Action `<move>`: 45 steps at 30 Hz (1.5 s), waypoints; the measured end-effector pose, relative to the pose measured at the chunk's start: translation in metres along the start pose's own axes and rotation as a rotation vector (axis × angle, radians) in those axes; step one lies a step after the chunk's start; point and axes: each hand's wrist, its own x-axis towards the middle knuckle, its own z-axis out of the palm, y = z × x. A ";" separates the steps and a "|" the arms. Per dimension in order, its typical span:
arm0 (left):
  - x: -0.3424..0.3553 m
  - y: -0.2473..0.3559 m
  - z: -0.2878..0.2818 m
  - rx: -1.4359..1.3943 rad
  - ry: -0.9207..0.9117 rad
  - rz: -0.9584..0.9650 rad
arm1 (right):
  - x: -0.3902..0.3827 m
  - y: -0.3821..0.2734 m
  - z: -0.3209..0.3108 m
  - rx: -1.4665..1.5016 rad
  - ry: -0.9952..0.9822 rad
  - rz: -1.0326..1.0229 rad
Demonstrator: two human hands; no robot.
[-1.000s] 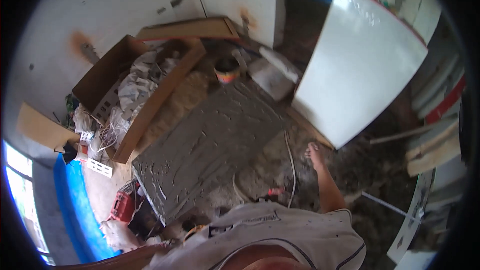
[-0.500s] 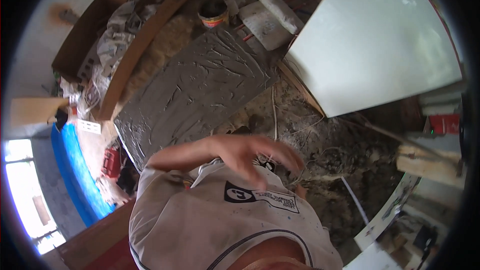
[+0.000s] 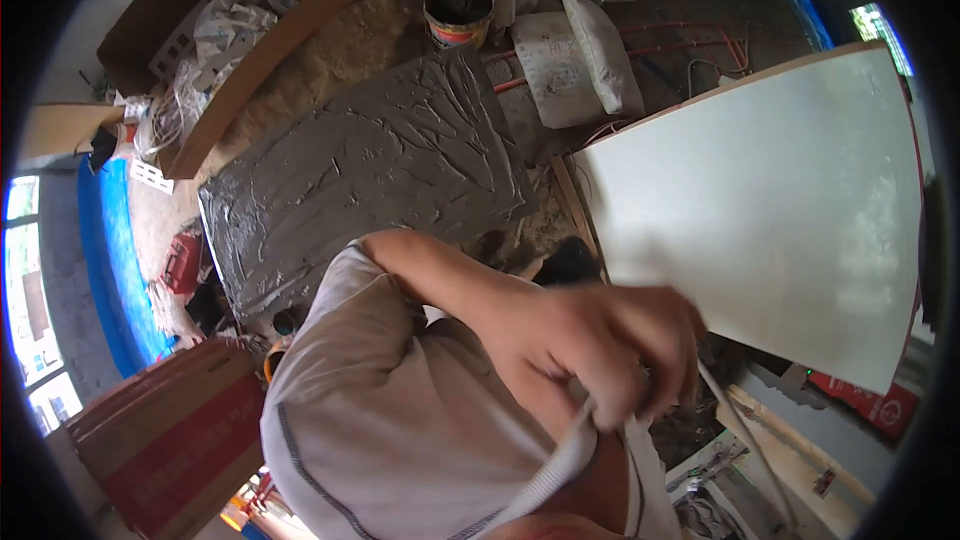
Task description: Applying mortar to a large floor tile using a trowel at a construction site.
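My left hand (image 3: pixel 580 345) is raised across my chest, its forearm coming from the sleeve on the left. Its curled fingers grip the ribbed collar (image 3: pixel 550 475) of my light grey shirt (image 3: pixel 370 420), pulling the edge up; the fingertips are partly blurred. I cannot make out my right hand. Beyond my arm lies a large rectangular slab (image 3: pixel 370 155) coated in wet grey mortar with ridged trowel marks. To its right a big glossy white panel (image 3: pixel 760 210) stands tilted.
A bucket (image 3: pixel 459 18) of dark mix stands behind the slab, beside white sacks (image 3: pixel 560 70). A long cardboard strip (image 3: pixel 285 60) and crumpled plastic (image 3: pixel 225 25) are at far left. A red-and-brown carton (image 3: pixel 175 430) is near left, a red case (image 3: pixel 181 262) beyond it.
My left hand has moved right and nearer my neck, from loosely spread fingers to gripping the collar. The view has shifted, bringing more of the white panel into sight.
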 end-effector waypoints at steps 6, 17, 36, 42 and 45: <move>0.050 -0.092 -0.071 0.148 0.598 0.274 | 0.139 -0.205 0.078 -0.342 -0.194 -0.092; 0.123 -0.193 -0.124 -0.444 0.626 0.128 | 0.297 -0.350 0.435 -1.024 -1.007 -0.258; -0.304 -0.207 -0.090 1.334 1.759 -1.994 | 0.268 -0.496 0.541 -1.153 -0.973 -0.621; -0.440 -0.244 -0.139 0.894 1.875 -1.760 | 0.310 -0.562 0.682 -1.140 -0.947 -0.616; -0.452 -0.244 -0.228 1.029 2.224 -1.460 | 0.330 -0.597 0.828 -1.231 -0.959 -0.603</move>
